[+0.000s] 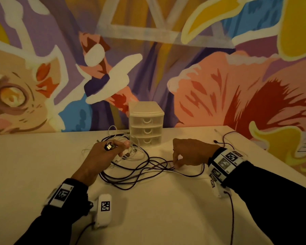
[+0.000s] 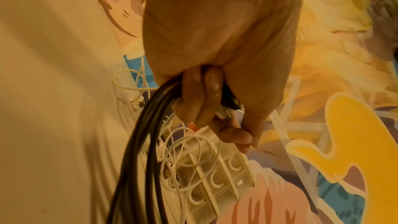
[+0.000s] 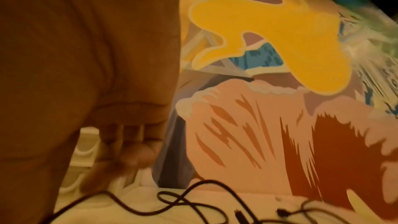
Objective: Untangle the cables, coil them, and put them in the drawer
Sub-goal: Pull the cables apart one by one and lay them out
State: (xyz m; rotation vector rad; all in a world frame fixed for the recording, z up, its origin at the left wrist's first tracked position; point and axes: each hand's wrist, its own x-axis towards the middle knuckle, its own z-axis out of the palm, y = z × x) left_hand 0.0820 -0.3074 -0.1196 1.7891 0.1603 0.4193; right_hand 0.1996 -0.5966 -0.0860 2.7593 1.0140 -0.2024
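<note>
Centrally, dark cables (image 1: 134, 171) tangled on table (image 1: 166, 209), loops running left-right, left hand (image 1: 102, 154) fisted round dark strands and plug, right hand (image 1: 189, 154) pinching strands, drawer unit (image 1: 146, 124) far centre, left wrist view alone shows curled fingers (image 2: 201, 98).

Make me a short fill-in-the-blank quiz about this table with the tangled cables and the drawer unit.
The small translucent plastic drawer unit has ___ drawers.
All of its drawers are ___.
The left hand grips a bundle of dark cable ending in a black ___ plug.
The right hand pinches cable strands lying on the ___ table.

Missing words: three; closed; USB; white
</note>
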